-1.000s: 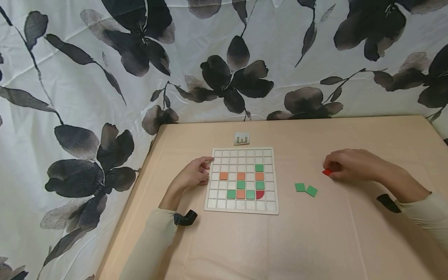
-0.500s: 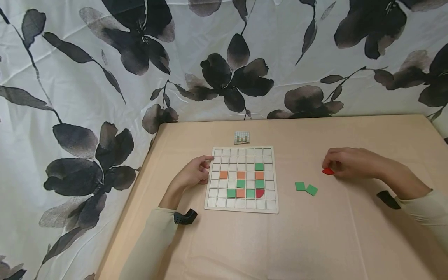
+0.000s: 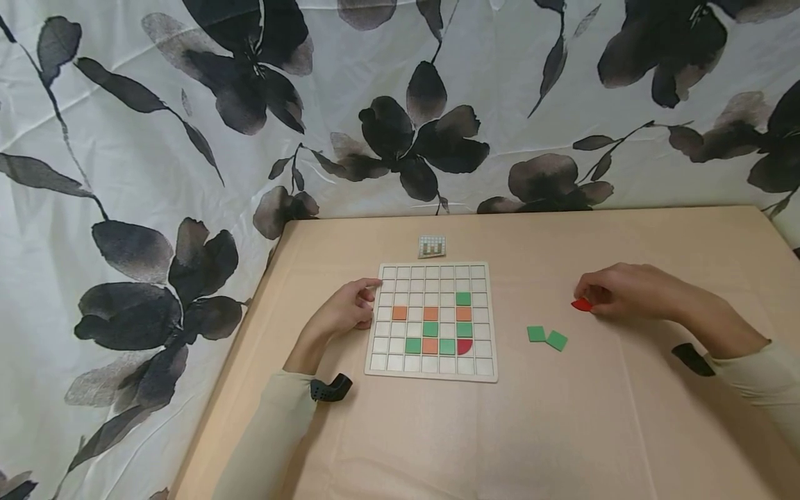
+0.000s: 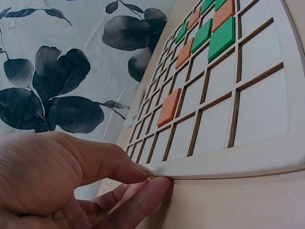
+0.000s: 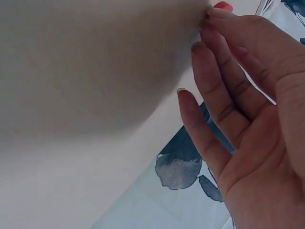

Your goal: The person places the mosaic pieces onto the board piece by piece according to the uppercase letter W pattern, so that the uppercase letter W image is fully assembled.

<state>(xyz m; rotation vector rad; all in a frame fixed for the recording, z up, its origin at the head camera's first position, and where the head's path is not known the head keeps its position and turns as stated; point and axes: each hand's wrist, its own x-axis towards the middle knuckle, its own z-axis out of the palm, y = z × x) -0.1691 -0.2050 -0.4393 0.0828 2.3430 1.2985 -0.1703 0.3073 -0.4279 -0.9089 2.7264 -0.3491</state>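
Observation:
A white square grid board (image 3: 382,364) lies on the table, with several green and orange square tiles in its cells. One red tile (image 3: 464,346) with a rounded corner sits toward its lower right. My left hand (image 3: 345,307) is at the board's left edge; in the left wrist view, thumb (image 4: 136,171) and fingertip pinch the rim. Off to the right, my right hand (image 3: 637,295) holds a small red tile (image 3: 581,305) between thumb and fingertips. In the right wrist view only a bit of that red tile (image 5: 224,6) shows past the thumb, the other fingers loosely extended.
Two loose green tiles, one straight (image 3: 536,334) and one turned (image 3: 556,340), lie between the board and my right hand. A small card with a printed grid (image 3: 432,246) is behind the board. Floral cloth (image 3: 350,69) hangs beyond the table's back and left edges.
The red tile has been turned and shifted slightly between my right fingertips, the hand staying nearly in place. My left hand and the board have not moved.

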